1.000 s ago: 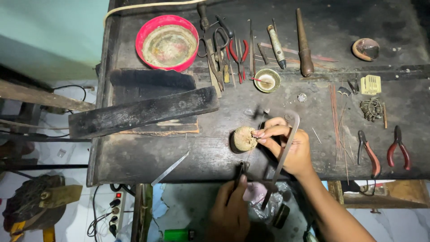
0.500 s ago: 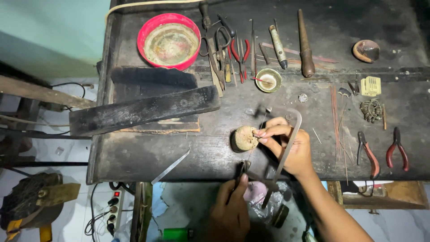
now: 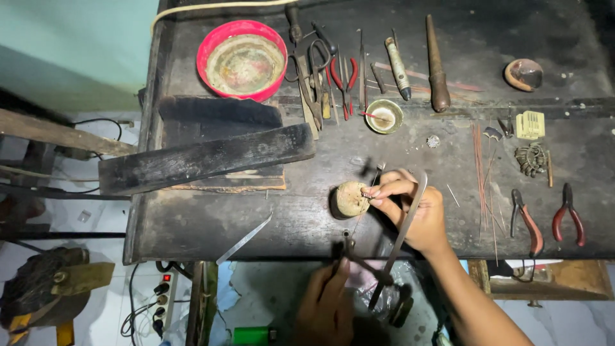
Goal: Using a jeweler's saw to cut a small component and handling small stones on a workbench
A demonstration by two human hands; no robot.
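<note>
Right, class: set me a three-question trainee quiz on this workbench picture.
1. True or false: the right hand touches the round block.
2. What sits inside the red bowl? A) a tarnished dish B) scissors C) wire
3. Fill in: two red-handled pliers lie at the bench's ____ end.

Key: 1 true, its fingertips rest against it, while the left hand holds a dark tool at the bench edge. 2 A. 3 right.

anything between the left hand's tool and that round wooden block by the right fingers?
Nothing visible. The left hand holds a dark tool at the bench edge just below the round wooden block. Only bare bench lies between. The right hand touches the block from its right side.
</note>
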